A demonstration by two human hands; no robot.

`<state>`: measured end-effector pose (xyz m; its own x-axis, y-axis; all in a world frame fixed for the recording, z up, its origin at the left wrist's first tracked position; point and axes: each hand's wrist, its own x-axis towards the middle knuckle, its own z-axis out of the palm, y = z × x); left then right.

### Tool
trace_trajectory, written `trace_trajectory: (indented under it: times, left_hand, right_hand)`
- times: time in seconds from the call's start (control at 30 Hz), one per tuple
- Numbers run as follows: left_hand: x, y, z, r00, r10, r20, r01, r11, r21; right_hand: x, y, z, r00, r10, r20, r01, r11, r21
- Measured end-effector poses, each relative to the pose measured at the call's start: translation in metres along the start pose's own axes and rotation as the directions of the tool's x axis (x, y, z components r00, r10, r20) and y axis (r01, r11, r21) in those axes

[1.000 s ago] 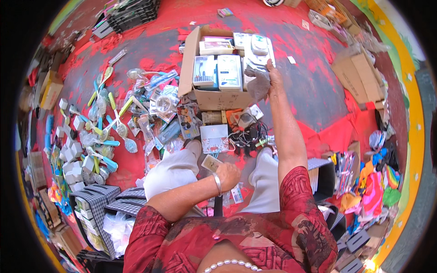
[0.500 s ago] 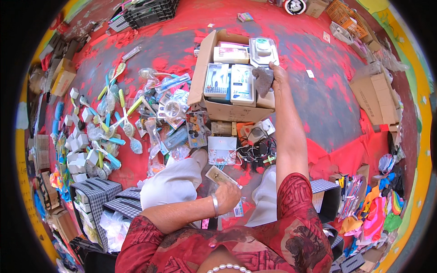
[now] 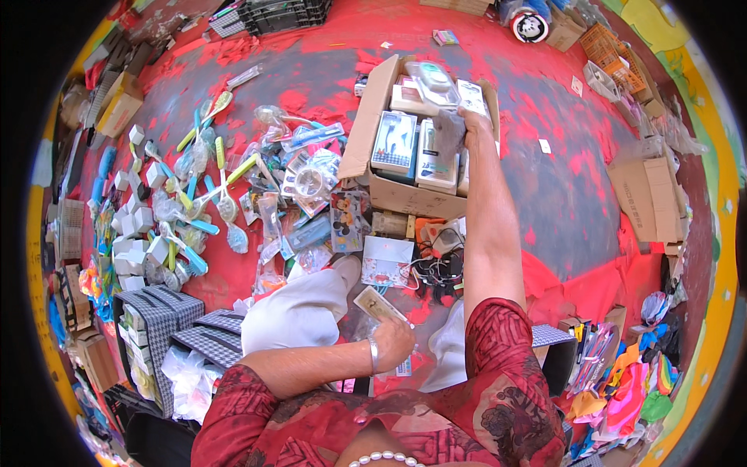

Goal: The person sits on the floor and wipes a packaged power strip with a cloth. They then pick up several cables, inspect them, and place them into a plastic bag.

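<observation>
An open cardboard carton (image 3: 412,201) stands ahead of me, packed with small boxes. My right hand (image 3: 476,126) reaches into its right side, its fingers closed on a blurred dark grey-brown rag (image 3: 449,131). Beside that hand is a white box (image 3: 470,95). A clear plastic pack (image 3: 433,82) holding a round pale item lies tilted on top of the contents. Two more boxes stand nearer in the carton, a white-and-blue box (image 3: 395,140) and a white box (image 3: 436,159). Close to my body, my left hand (image 3: 391,340) grips a flat beige card-like piece (image 3: 379,303).
Brushes (image 3: 226,206) and bagged goods lie spread to the left, near several small white boxes (image 3: 132,222). A printed paper bag (image 3: 387,261) and tangled black cables (image 3: 442,268) sit before the carton. Checkered bins (image 3: 159,311) stand at my left.
The clear pack has shifted left and tilted, exposing the white box by my right hand. The rag has stayed in that hand. The whole view has swung slightly left.
</observation>
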<state>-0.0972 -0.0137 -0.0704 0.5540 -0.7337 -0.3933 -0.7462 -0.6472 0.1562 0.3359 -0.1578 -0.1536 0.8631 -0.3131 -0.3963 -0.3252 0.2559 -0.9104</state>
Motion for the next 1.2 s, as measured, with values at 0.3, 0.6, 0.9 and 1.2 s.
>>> trace_trajectory:
  times: [0.3,0.6,0.9,1.2]
  left_hand:
    - [-0.004,-0.004,-0.002,1.000,0.002,-0.010,-0.002,1.000,-0.023]
    - [-0.001,-0.006,0.000,1.000,-0.008,0.019,0.008,1.000,-0.017]
    - [-0.004,-0.005,0.001,0.999,-0.030,-0.014,0.030,0.999,-0.016]
    - [0.000,-0.008,0.003,1.000,0.012,0.010,-0.011,0.998,-0.066]
  right_hand:
    - [-0.001,0.014,0.017,0.982,0.170,-0.087,-0.127,0.921,0.368]
    - [-0.048,-0.007,0.006,0.900,-0.356,-0.251,0.134,0.775,-0.617]
    - [-0.073,-0.024,0.022,0.901,-0.373,0.221,0.241,0.008,-0.970]
    - [-0.056,-0.033,-0.024,0.876,-0.308,0.372,0.469,0.359,-0.807]
